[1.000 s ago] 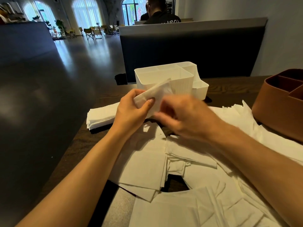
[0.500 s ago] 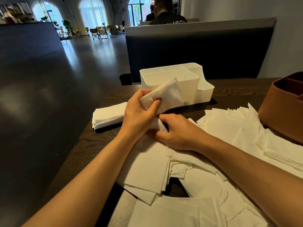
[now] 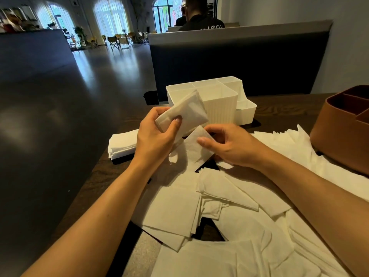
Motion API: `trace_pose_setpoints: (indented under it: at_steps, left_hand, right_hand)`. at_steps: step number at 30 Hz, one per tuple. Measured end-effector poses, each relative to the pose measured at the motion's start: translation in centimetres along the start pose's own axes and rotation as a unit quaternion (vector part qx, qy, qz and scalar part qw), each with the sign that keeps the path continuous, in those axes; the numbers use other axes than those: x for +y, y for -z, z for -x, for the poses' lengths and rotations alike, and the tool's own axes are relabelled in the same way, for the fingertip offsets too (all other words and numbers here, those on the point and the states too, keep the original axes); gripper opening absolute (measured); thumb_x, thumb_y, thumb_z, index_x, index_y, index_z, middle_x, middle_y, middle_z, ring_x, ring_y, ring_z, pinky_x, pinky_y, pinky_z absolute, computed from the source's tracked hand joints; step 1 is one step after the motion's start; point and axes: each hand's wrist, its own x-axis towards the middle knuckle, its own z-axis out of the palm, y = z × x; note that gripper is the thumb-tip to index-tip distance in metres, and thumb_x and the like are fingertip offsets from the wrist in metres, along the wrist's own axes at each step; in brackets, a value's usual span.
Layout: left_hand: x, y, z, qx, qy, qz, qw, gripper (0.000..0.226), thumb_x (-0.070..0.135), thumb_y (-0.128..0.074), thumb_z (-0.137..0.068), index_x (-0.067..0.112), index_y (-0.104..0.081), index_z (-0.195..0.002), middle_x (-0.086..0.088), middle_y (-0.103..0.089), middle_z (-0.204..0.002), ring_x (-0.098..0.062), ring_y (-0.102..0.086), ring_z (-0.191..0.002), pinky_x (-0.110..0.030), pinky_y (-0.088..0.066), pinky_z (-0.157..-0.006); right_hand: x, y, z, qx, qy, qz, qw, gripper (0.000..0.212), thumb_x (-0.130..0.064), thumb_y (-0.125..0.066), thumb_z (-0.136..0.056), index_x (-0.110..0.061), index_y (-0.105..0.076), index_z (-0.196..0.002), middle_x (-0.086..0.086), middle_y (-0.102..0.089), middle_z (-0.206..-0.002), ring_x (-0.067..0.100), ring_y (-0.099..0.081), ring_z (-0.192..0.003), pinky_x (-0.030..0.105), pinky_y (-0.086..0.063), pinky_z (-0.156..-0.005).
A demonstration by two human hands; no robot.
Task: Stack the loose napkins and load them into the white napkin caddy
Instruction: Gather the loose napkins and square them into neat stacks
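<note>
Now the right hand (image 3: pixel 229 144) has lifted, pinching a napkin (image 3: pixel 197 148); left hand (image 3: pixel 157 136) still grips its stack (image 3: pixel 185 112).

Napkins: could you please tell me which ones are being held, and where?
The left hand grips a small napkin bundle by its lower end; the right hand pinches a single napkin at its upper corner.

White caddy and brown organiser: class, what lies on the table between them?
In the head view, mostly bare dark table separates the white caddy from the brown organiser; loose napkins spread just nearer the camera.
</note>
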Motion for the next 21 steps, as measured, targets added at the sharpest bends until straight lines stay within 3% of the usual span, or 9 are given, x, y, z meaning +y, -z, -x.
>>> trace_pose_setpoints:
  at_steps: [3, 5, 8, 13, 19, 21]
  left_hand:
    - [-0.3, -0.5, 0.3, -0.018, 0.009, 0.006, 1.0, 0.029, 0.031, -0.074, -0.093, 0.025, -0.059, -0.118, 0.01, -0.065, -0.105, -0.008, -0.068, -0.094, -0.021, -0.062, -0.071]
    - [-0.5, -0.9, 0.4, -0.024, 0.008, 0.009, 1.0, 0.023, 0.029, -0.074, -0.094, 0.029, -0.06, -0.112, 0.012, -0.066, -0.1, -0.007, -0.068, -0.092, -0.022, -0.062, -0.075]
    - [-0.6, -1.0, 0.2, -0.021, 0.008, 0.018, 1.0, 0.021, 0.027, -0.074, -0.094, 0.031, -0.06, -0.108, 0.013, -0.067, -0.098, -0.001, -0.067, -0.092, -0.022, -0.061, -0.075]
    - [-0.5, -1.0, -0.1, -0.013, 0.013, 0.032, 0.999, 0.024, 0.024, -0.075, -0.093, 0.017, -0.064, -0.114, 0.005, -0.07, -0.099, -0.001, -0.068, -0.087, -0.024, -0.061, -0.078]
    - [0.2, -0.3, 0.2, 0.04, 0.005, 0.019, 0.999, 0.023, 0.029, -0.073, -0.095, 0.027, -0.062, -0.115, 0.015, -0.065, -0.1, 0.015, -0.061, -0.084, -0.011, -0.055, -0.069]
    - [0.2, -0.2, 0.2, 0.028, 0.003, 0.009, 1.0, 0.025, 0.029, -0.072, -0.095, 0.027, -0.06, -0.117, 0.016, -0.062, -0.104, 0.017, -0.059, -0.087, -0.009, -0.054, -0.068]
  right_hand:
    - [-0.2, -1.0, 0.0, -0.013, 0.003, -0.002, 1.0, 0.039, -0.055, -0.066, -0.088, -0.036, -0.062, -0.122, -0.019, -0.068, -0.109, 0.003, -0.067, -0.1, 0.026, -0.058, -0.086]
    - [-0.6, -2.0, -0.1, -0.005, -0.001, -0.008, 1.0, 0.031, -0.047, -0.071, -0.089, -0.038, -0.059, -0.116, -0.021, -0.066, -0.103, 0.002, -0.067, -0.094, 0.021, -0.056, -0.081]
    - [-0.9, -2.9, -0.2, 0.022, -0.014, -0.018, 0.999, 0.034, -0.037, -0.073, -0.091, -0.03, -0.063, -0.123, -0.011, -0.069, -0.11, 0.007, -0.067, -0.097, 0.026, -0.057, -0.085]
    - [-0.8, -2.1, -0.3, 0.042, -0.019, -0.019, 0.999, 0.028, -0.032, -0.073, -0.092, -0.031, -0.064, -0.119, -0.009, -0.07, -0.106, 0.005, -0.066, -0.094, 0.029, -0.057, -0.083]
    - [-0.1, 1.2, -0.4, 0.209, 0.009, -0.095, 0.973, 0.02, -0.022, -0.067, -0.095, -0.029, -0.063, -0.114, -0.012, -0.067, -0.093, 0.006, -0.065, -0.081, 0.018, -0.054, -0.065]
    - [0.7, 1.6, -0.5, 0.235, -0.011, -0.164, 0.958, 0.017, -0.024, -0.065, -0.098, -0.028, -0.063, -0.114, -0.007, -0.069, -0.097, 0.011, -0.067, -0.088, 0.022, -0.057, -0.067]
